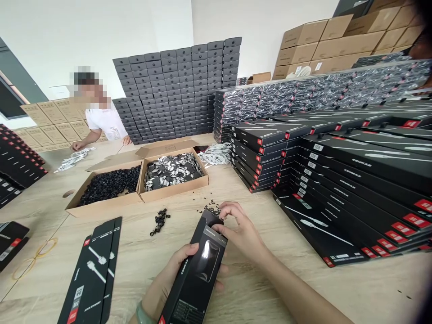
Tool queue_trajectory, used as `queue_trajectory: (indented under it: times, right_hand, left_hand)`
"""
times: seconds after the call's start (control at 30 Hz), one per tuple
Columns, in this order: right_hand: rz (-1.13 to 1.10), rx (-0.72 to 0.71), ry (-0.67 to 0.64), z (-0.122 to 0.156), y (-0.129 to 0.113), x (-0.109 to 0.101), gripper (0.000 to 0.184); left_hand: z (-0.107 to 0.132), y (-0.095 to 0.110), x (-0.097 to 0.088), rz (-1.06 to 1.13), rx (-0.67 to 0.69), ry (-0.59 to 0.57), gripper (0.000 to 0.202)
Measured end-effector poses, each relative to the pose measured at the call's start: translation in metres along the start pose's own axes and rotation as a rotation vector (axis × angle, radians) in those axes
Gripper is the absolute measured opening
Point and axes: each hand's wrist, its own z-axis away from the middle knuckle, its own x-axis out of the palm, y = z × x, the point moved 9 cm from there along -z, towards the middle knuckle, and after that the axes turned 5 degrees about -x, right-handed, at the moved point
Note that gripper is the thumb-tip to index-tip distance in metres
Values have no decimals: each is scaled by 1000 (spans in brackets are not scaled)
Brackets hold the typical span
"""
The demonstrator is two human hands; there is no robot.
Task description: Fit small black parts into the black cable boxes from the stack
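While a person works at a long, pale wooden bench [276, 279], a large white storeroom spreads around them. Brown cardboard cartons [337, 45] are piled high at the far right, and a tall wall of dark grey boxes [175, 90] rises beyond the bench. Shrink-wrapped stacks [320, 92] run along the right side, with rows of flat black boxes [357, 180] marked with red tabs in front of them. At the far end, a co-worker in a white T-shirt [103, 121] leans over the bench, one hand [77, 145] near a bundle of white cables [72, 158].

Mid-bench sit two open cardboard trays. The left tray [101, 208] holds a mass of small black pieces [110, 184], and the right tray [173, 193] holds black-and-white printed bags [172, 171]. A second bundle of white cables [214, 154] lies just behind them. Closer in are a small heap of black pieces [160, 221] and some long black card sleeves [91, 270].

Nearest of all, the left hand [178, 270] grips a slim black box [194, 274] with a clear window [205, 261]. The box's long axis slants from low near the person up and away to the right, its open top pointing toward the trays. The right hand [239, 229] is nearer that open end, its fingers [229, 220] curled at the opening beside a few black pieces [212, 209]. Whether those fingers hold any pieces, I cannot tell.
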Motion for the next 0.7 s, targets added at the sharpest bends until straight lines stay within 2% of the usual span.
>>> queue_trajectory:
  times: [0.13,0.23,0.37,0.5,0.6,0.7]
  right_hand:
    - [324,-203,-68,2,-16,3,2]
    - [394,-284,-95,4,-23,7,8]
    - [260,-205,-78,-1,-12,3,14]
    - [235,-108,-5,-9,11,-5,17]
    - [260,-44,-113,-15,26,8,13]
    - [156,-36,-203,-26,25,36,12]
  left_hand:
    - [0,0,1,-18,8,-8,48]
    - [2,1,-1,-25,17,27,45]
    - [8,10,-1,-21,72,114,43]
    - [14,23,12,-24,159,96,55]
    - [16,23,21,-59,175,57,48]
    - [16,12,25,-47,109,-14,51]
